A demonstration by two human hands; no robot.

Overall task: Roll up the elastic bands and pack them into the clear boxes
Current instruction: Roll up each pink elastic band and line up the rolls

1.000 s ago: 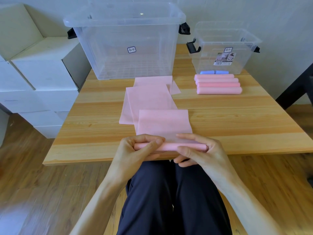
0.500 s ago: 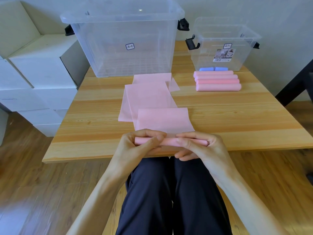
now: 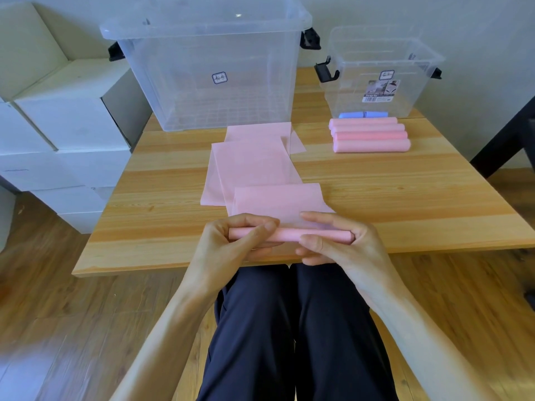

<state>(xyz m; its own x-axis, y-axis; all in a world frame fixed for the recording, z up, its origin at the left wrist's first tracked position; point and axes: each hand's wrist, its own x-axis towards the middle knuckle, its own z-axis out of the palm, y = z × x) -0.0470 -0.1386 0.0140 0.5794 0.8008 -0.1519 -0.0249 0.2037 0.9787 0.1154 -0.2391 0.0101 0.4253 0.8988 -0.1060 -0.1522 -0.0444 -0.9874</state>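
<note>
A long pink elastic band lies in zigzag folds down the middle of the wooden table. Its near end is wound into a thin roll at the table's front edge. My left hand pinches the roll's left end, and my right hand grips its right end. Several finished pink rolls lie side by side at the back right, with a blue roll behind them. A large clear box stands at the back centre, a small clear box at the back right.
White cardboard boxes are stacked left of the table. A dark piece of furniture stands at the right edge. My legs in dark trousers are under the table's front edge.
The roll has been turned further away from me, taking up more of the flat band. Both hands stay on its ends and have shifted slightly forward.
</note>
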